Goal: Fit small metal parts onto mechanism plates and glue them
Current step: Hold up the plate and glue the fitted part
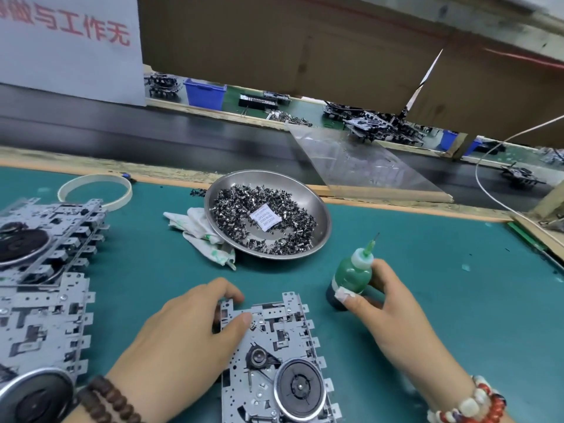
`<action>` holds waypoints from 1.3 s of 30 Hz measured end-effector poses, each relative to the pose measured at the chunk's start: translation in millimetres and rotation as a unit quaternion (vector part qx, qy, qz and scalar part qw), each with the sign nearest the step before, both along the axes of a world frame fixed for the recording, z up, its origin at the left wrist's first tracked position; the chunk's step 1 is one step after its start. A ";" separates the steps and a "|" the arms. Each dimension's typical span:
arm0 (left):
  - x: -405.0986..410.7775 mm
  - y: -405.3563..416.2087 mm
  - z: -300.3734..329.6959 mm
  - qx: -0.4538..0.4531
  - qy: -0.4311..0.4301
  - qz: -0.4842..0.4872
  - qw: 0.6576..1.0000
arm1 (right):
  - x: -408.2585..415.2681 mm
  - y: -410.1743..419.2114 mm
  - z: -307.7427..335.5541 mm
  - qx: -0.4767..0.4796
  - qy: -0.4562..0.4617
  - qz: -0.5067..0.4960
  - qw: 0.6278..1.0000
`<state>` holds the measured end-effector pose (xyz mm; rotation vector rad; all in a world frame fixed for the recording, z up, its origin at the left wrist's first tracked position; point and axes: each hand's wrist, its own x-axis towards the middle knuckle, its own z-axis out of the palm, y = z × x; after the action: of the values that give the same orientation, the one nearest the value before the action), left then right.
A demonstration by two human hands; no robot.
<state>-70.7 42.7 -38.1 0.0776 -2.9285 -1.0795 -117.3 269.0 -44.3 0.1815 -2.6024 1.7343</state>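
The top left corner of a mechanism plate (274,355) is gripped by the left hand (189,328), with the thumb laid on its upper face and the fingers curled over its far edge. A green glue bottle (354,274) is held upright by the right hand (387,303), fingers wrapped round its lower body, its needle tip pointed up and away; the bottle is just right of the plate's far corner. The plate lies flat on the green worktop (457,300), its near end cut off by the bottom of the view. Bare worktop is seen to the right of the right hand, out to the wooden edge strip. Beyond the hands, a metal dish (317,209) of small metal parts (293,212) is set near the worktop's far edge, tilted on a white cloth (195,227). Stacked plates (45,270) are crowded along the left edge.
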 end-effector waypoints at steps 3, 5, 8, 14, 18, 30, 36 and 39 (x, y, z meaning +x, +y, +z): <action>-1.2 2.0 -1.5 0.023 0.015 0.016 0.999 | 2.2 1.0 -2.7 -0.039 0.015 0.023 0.999; -2.3 3.2 -2.9 0.050 0.023 0.034 0.998 | 4.1 0.9 -2.3 -0.072 0.015 0.027 0.997; -3.5 5.4 -5.2 0.098 0.040 0.054 0.993 | 6.9 -2.3 1.5 -0.187 -0.060 0.013 0.981; -6.4 7.5 -9.5 0.141 0.039 0.065 0.987 | 6.0 0.7 9.6 -0.328 -0.172 -0.032 0.928; -8.2 6.6 -11.3 0.225 -0.001 0.056 0.973 | 8.1 2.8 14.9 -0.358 -0.186 0.001 0.915; -9.6 13.8 -10.7 0.453 -0.062 0.063 0.887 | 8.7 11.7 19.4 -0.337 -0.147 -0.022 0.930; -11.0 18.3 -9.0 0.489 -0.084 0.077 0.865 | 6.7 12.4 16.7 -0.383 -0.139 -0.027 0.913; -11.6 18.8 -8.2 0.501 -0.088 0.083 0.857 | 5.1 13.6 17.4 -0.438 -0.139 -0.046 0.887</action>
<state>-82.3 61.5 -46.3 0.4405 -2.0536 -2.4902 -112.3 282.6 -27.0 -0.2144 -1.6256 2.8219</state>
